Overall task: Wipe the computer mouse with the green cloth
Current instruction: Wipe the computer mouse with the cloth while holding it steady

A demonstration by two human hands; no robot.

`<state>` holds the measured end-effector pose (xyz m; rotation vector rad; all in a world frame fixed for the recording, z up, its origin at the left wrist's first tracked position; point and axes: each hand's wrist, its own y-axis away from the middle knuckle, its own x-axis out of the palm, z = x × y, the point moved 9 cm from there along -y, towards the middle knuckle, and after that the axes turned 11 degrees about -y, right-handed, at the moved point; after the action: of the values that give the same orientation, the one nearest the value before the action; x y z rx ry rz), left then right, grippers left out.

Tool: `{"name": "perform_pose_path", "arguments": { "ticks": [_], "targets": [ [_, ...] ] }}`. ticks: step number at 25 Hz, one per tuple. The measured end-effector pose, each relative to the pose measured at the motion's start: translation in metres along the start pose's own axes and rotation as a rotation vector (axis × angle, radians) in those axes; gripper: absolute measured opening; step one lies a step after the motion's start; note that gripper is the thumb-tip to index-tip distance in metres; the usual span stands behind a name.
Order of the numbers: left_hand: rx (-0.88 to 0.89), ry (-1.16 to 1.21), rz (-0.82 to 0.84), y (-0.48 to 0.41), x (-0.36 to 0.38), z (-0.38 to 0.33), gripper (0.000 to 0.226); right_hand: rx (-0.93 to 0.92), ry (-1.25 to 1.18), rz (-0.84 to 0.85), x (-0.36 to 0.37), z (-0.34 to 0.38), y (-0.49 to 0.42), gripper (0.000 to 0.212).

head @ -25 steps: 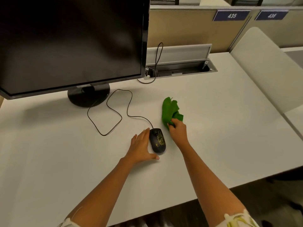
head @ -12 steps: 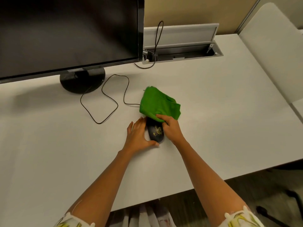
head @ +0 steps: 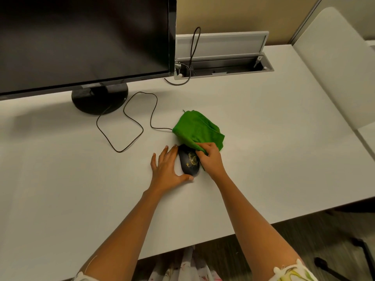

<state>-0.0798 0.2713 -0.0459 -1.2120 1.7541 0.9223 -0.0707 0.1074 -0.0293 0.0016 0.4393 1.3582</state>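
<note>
**Cloth on the mouse, both hands at work**

Head view: the mouse [head: 189,162], black with a gold pattern on its back, lies on the white counter [head: 263,159], in front of the monitor [head: 85,41] and to the right of its round stand [head: 99,97]. The left hand [head: 169,168] lies flat on the counter against the mouse's left side, fingers spread and straight, the thumb curled around the mouse's near end; it braces the mouse rather than closing on it. The right hand [head: 211,159] is at the mouse's right side, fingers pinched tight on a fold of the cloth [head: 197,129]. The green cloth is bunched and drapes over the mouse's far end, covering the front part, with most of it heaped on the counter just beyond and right of the mouse. The cable [head: 125,128] comes out from under the cloth on the mouse's far left, loops across the counter and runs back toward the stand. Beyond the mouse, right of the monitor, an open cable hatch [head: 223,55] sits in the counter with a second cord hanging out of it.
</note>
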Motion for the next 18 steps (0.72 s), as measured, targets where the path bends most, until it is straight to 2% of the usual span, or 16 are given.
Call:
{"name": "perform_pose_path", "arguments": {
  "ticks": [2,4,5,8,11,14,18],
  "targets": [
    [-0.022,0.016,-0.026,0.003,0.0,0.0,0.118,0.063,-0.1,0.015,0.003,-0.003,0.002,0.02],
    [-0.05,0.029,-0.061,0.007,0.0,0.001,0.114,0.087,-0.184,-0.021,0.003,-0.005,0.001,0.037],
    [-0.069,0.03,-0.08,0.009,0.001,0.001,0.112,0.088,-0.167,-0.035,0.003,-0.007,0.0,0.045],
    [-0.161,0.02,-0.165,0.022,0.001,0.002,0.103,0.034,0.014,0.002,0.009,-0.009,-0.001,0.034],
    [-0.262,0.023,-0.235,0.036,0.003,-0.001,0.095,0.003,0.06,0.04,0.011,-0.008,-0.001,0.043],
    [-0.286,0.012,-0.264,0.042,0.009,-0.008,0.077,0.026,0.095,0.079,0.012,-0.009,-0.002,0.059],
    [-0.297,-0.022,-0.279,0.044,0.01,-0.008,0.07,0.03,0.125,0.121,0.017,-0.008,-0.003,0.057]
  ]
}}
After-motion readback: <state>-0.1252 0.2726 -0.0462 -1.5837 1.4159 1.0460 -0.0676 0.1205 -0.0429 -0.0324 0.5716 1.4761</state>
